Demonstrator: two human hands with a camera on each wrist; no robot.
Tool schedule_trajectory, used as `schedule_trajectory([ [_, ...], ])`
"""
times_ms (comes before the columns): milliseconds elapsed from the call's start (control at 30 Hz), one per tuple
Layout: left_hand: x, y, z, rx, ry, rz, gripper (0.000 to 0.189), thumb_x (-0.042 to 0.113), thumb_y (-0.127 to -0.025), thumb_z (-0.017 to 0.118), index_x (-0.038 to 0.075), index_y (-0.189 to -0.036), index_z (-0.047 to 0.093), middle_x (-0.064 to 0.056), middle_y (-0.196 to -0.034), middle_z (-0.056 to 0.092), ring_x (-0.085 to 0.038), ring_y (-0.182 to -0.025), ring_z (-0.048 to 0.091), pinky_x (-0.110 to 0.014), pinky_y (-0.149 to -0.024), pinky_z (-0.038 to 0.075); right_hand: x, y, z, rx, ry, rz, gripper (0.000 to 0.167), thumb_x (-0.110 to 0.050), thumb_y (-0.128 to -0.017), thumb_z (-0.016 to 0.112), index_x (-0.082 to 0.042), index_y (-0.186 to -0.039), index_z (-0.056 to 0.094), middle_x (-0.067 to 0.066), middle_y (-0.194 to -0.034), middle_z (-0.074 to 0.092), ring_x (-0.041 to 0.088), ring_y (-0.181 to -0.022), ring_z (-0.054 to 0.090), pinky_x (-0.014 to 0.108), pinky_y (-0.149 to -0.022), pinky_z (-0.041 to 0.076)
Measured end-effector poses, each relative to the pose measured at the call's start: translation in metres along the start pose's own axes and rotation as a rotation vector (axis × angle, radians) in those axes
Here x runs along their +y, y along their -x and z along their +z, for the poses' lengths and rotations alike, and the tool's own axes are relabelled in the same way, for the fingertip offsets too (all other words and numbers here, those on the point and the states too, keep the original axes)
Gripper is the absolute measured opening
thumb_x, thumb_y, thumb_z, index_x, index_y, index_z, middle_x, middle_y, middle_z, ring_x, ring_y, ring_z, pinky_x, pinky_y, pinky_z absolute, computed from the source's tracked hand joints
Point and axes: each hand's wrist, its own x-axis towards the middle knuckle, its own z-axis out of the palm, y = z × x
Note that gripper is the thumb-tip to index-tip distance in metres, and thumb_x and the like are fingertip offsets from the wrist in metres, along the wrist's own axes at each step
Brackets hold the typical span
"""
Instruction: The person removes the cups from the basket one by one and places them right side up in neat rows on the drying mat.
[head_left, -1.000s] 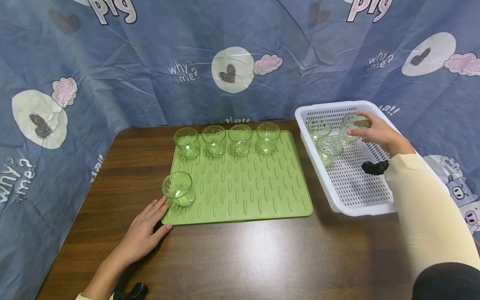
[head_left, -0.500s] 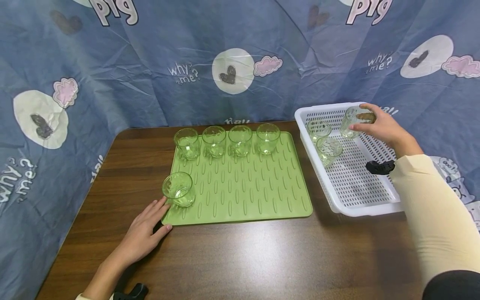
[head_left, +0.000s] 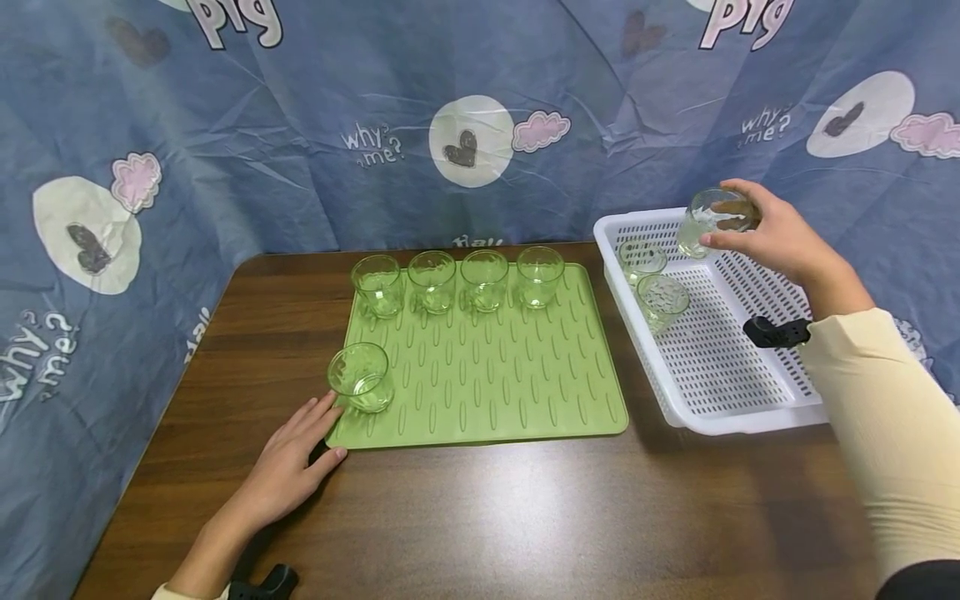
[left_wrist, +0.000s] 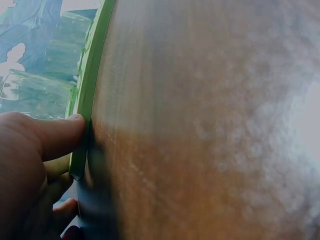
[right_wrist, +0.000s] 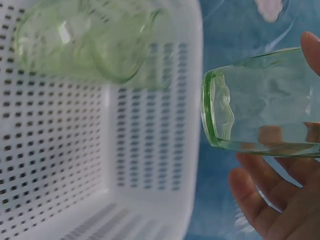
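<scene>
Resting against the near left corner of the green drying mat (head_left: 487,371), the left hand (head_left: 288,467) has its fingers extended and relaxed; it grasps nothing, though in the left wrist view we see its thumb touching the mat's edge. Beneath it we have a dark wood-grain table (head_left: 480,508), shining in front of the mat. Just past the fingertips, the front tumbler (head_left: 363,383), of green-tinted glass, stands upright on the mat; whether a finger touches it, we cannot tell.

Farther on, at the right, we come to a white perforated basket (head_left: 750,422) with two tumblers (head_left: 663,304) by its left wall, one behind the other. Along the mat's far edge we count a row of four tumblers (head_left: 432,283), all upright. Above the basket's far end, the right hand (head_left: 780,242) grasps a raised tumbler (head_left: 699,223) between thumb and fingers, mouth upward, apart from the pair inside. Behind everything we face a blue curtain (head_left: 480,50) printed with pink clouds, hearts and lettering.
</scene>
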Motion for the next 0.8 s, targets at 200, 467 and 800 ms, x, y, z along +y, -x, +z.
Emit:
schedule_trajectory([
  [200, 0.0, 0.0, 0.0, 0.008, 0.003, 0.004, 0.06, 0.028, -0.097, 0.064, 0.002, -0.147, 0.046, -0.019, -0.161, 0.031, -0.048, -0.146, 0.028, -0.071, -0.108, 0.026, -0.028, 0.008, 0.001, 0.006, 0.011, -0.072, 0.085, -0.028, -0.089, 0.075, -0.03, -0.157, 0.025, 0.017, -0.153, 0.046, 0.006, -0.122, 0.052, 0.009, -0.083, 0.04],
  [467, 0.001, 0.0, 0.0, -0.006, 0.001, -0.007, 0.06, 0.03, -0.098, 0.063, 0.001, -0.148, 0.045, -0.019, -0.162, 0.03, -0.048, -0.146, 0.028, -0.072, -0.108, 0.025, -0.066, 0.017, 0.014, -0.037, -0.036, -0.19, 0.085, -0.019, -0.086, 0.078, -0.028, -0.155, 0.03, 0.02, -0.15, 0.048, 0.006, -0.12, 0.056, 0.005, -0.083, 0.045],
  [800, 0.002, 0.0, -0.001, -0.002, 0.009, -0.009, 0.06, 0.029, -0.098, 0.063, 0.001, -0.148, 0.045, -0.019, -0.162, 0.03, -0.048, -0.147, 0.027, -0.071, -0.109, 0.025, -0.106, 0.022, 0.042, -0.128, -0.062, -0.306, 0.086, -0.011, -0.083, 0.081, -0.024, -0.154, 0.034, 0.015, -0.148, 0.052, 0.033, -0.127, 0.056, 0.011, -0.085, 0.045],
])
